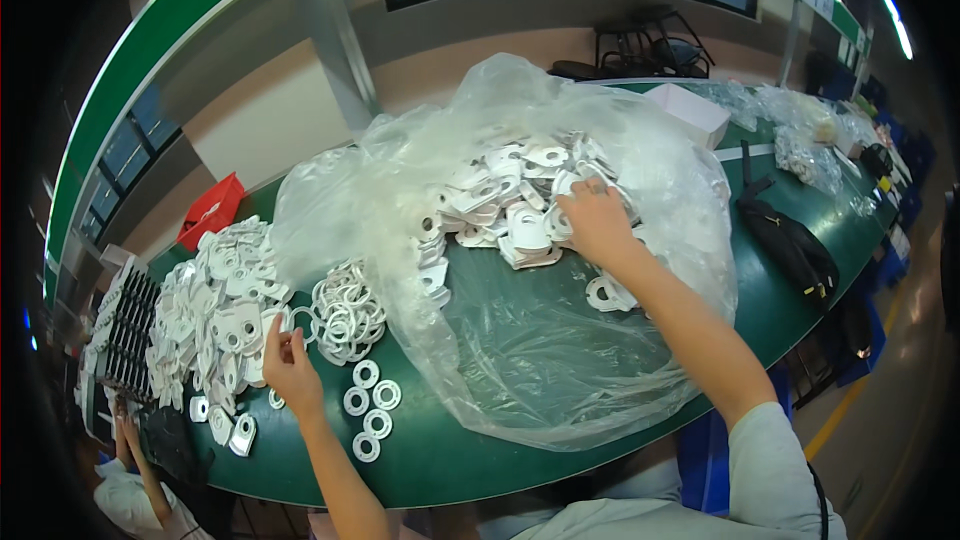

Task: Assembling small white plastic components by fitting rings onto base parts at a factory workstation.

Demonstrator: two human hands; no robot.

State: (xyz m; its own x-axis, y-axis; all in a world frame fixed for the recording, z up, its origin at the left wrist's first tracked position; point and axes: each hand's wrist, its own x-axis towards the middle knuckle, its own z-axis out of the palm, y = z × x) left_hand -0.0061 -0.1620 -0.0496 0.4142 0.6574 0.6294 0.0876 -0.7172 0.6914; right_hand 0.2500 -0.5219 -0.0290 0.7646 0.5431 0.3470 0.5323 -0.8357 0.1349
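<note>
My left hand is at the left of the bench, its fingers pinched on a thin white ring. Just right of that ring lies a heap of similar white rings. My right hand reaches into a large clear plastic bag spread open on the bench. Its fingers rest among piled white flat parts with round holes; the fingertips are hidden, so its grip does not show. One loose holed part lies below my right wrist on the plastic.
A big heap of white parts covers the left, beside black racks and a red bin. Several round discs lie in front. At right are a white box and a black bag. Another person works at far left.
</note>
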